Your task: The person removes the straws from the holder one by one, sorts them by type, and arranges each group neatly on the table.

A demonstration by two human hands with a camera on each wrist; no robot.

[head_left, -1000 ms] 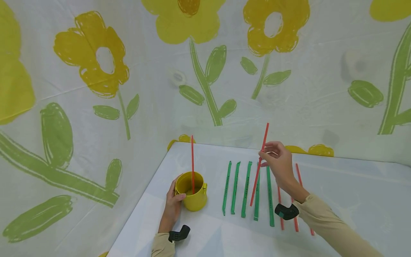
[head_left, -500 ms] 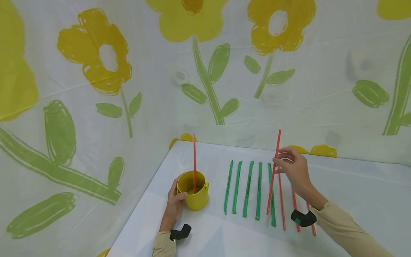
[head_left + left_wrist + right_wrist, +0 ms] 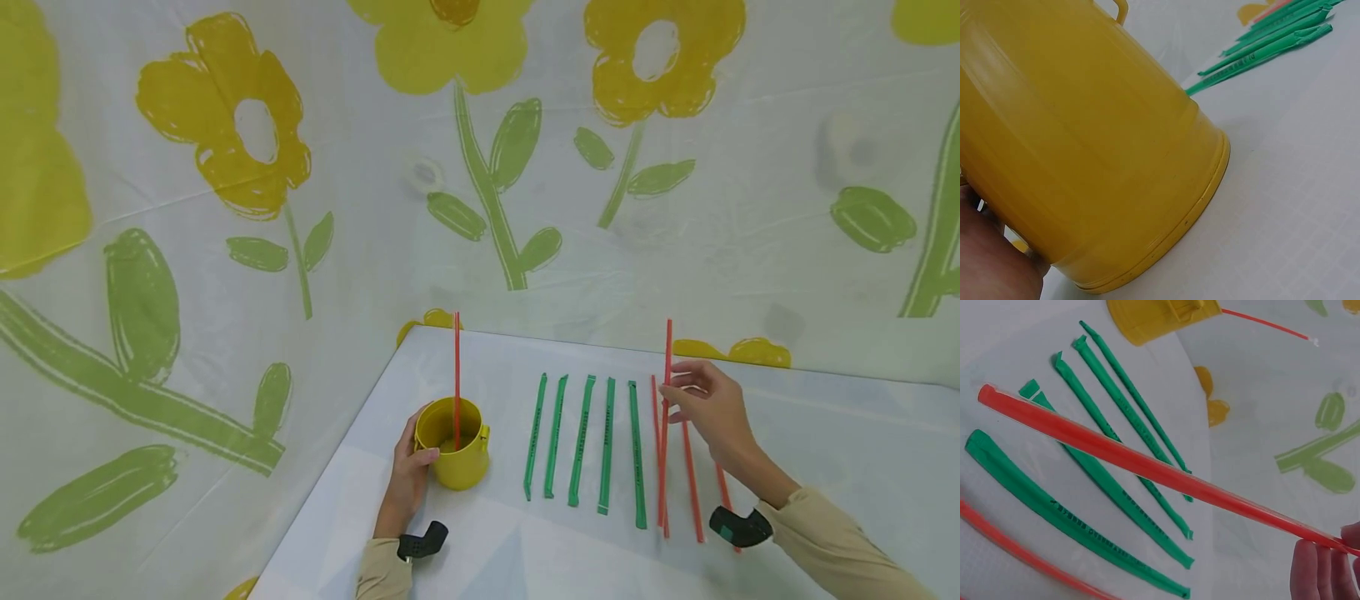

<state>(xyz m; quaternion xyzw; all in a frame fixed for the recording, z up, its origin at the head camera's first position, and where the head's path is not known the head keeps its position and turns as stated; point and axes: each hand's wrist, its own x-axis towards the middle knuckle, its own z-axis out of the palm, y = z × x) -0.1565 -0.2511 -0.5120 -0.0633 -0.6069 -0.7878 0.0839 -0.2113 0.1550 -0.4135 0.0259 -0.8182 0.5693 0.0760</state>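
Observation:
My left hand (image 3: 407,477) holds a yellow metal cup (image 3: 463,471) with a small side handle by its left side, thumb near the rim. A red straw (image 3: 457,358) stands upright in the cup. To the right, my right hand (image 3: 716,412) pinches another red straw (image 3: 1116,453) between thumb and fingers, above its middle. That straw hangs nearly upright and overlaps the leftmost of three red straws lying on the table, among them a red straw (image 3: 693,487) partly under the hand. Left of these, several green paper-wrapped straws (image 3: 605,450) lie side by side.
The white table (image 3: 495,575) meets a pale cloth wall with printed yellow flowers (image 3: 255,125) at the back and left. A black wrist camera (image 3: 738,527) sits on the right forearm and hides part of a red straw; another wrist camera (image 3: 423,542) is on the left.
My right hand has moved right and lower with the red straw, from over the green straws to the red row. The straw is now more upright. The left hand keeps holding the cup.

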